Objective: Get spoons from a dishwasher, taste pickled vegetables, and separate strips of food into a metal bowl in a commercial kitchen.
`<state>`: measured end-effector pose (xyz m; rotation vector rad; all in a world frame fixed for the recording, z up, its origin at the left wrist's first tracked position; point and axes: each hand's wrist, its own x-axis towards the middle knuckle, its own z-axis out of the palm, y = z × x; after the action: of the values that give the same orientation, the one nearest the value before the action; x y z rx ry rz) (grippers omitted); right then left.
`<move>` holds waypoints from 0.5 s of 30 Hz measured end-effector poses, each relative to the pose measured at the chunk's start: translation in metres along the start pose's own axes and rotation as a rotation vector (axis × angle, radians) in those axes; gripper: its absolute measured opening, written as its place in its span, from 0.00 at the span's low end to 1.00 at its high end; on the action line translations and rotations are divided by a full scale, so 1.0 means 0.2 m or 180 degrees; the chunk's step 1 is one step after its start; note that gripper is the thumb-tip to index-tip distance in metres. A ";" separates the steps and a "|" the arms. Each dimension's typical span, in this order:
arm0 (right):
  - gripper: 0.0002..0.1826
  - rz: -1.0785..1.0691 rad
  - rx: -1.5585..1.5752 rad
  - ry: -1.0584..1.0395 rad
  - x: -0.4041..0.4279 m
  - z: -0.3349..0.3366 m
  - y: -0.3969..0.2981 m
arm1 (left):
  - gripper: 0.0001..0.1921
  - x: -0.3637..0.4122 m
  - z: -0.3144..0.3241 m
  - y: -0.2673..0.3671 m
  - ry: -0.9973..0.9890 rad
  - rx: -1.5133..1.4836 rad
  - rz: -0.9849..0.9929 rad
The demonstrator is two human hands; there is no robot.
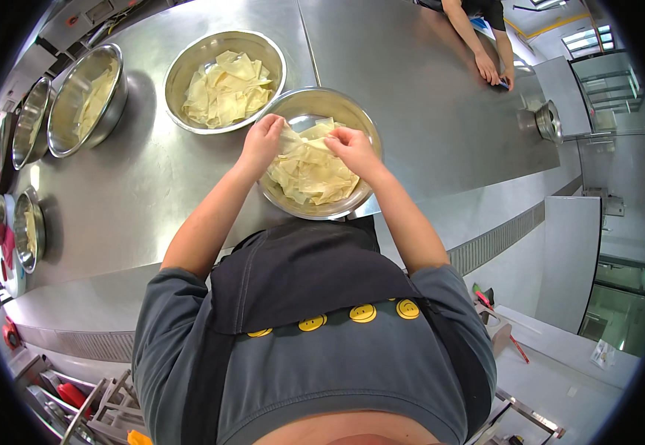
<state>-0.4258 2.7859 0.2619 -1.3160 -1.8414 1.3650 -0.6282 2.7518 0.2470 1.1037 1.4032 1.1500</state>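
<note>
Right in front of me a steel bowl (pixel 322 211) holds a heap of thin, pale yellow sheets (pixel 317 175), possibly tofu skin. Above its left side my left hand (pixel 264 139) pinches one end of a translucent pale sheet (pixel 303 146) between thumb and fingers. My right hand (pixel 353 149) grips the same sheet further right, over the heap. Touching or nearly touching this bowl at its upper left is a second steel bowl (pixel 175 105) with similar sheets (pixel 228 89) in it.
More steel bowls with pale sheets stand at the left, one large (pixel 113 111) and one smaller (pixel 38 239). Across the steel table (pixel 428 111), a person's hands (pixel 495 72) hold a small blue object. A metal bowl (pixel 547 122) sits at the right end.
</note>
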 end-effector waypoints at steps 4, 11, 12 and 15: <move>0.09 0.0050 -0.0316 0.0228 -0.01 -0.06 0.04 | 0.10 -0.02 -0.02 0.01 0.0181 -0.0999 -0.0511; 0.10 -0.0212 -0.1352 0.0678 0.04 -0.11 0.01 | 0.10 -0.02 -0.01 -0.01 0.0327 -0.0814 -0.0336; 0.10 -0.0190 -0.1361 0.0671 0.04 -0.11 0.02 | 0.11 -0.02 -0.01 -0.01 0.0380 -0.0510 -0.0188; 0.13 -0.1025 -0.2752 0.1081 0.03 -0.10 0.06 | 0.12 -0.02 0.03 0.03 0.0081 0.0287 0.0000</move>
<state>-0.4072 2.8009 0.2585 -1.4082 -2.3348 0.1229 -0.6208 2.7503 0.2534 1.1556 1.4873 1.1135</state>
